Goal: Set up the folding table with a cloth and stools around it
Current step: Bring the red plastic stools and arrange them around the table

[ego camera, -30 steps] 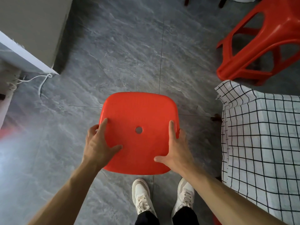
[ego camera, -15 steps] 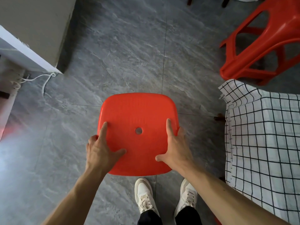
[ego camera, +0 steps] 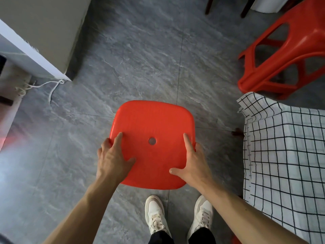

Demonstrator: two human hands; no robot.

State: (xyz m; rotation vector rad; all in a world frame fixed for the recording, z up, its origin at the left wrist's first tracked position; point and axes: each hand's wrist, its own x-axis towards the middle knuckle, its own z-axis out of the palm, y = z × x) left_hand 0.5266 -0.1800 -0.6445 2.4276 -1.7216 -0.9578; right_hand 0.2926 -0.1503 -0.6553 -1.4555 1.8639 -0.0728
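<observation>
Both hands gripped red plastic stool (ego camera: pixel 153 136) by seat's side edges, left hand (ego camera: pixel 112 160) and right hand (ego camera: pixel 192 163) with thumbs on top, beside checked tablecloth (ego camera: pixel 284 155). Stool looked light, rigid, smooth; edge hold seemed surest.

Stool legs: the red stool (ego camera: pixel 153 138) shows only its seat from above; the legs lie hidden beneath it.
Left hand (ego camera: pixel 112 159): outer fingers curl over the seat's left edge, tips out of sight.
Right hand (ego camera: pixel 191 161): outer fingers wrap past the right edge, tips hidden.
Counter: covered by the checked cloth (ego camera: pixel 284 155) and cut off by the right edge; only one dark foot (ego camera: pixel 237 132) shows.
Second stool (ego camera: pixel 284 50): seat cut off by the right edge.
Shoes (ego camera: pixel 156 213): cut off at the bottom edge.
Left edge: blurred; a reddish glow, source unclear.
</observation>
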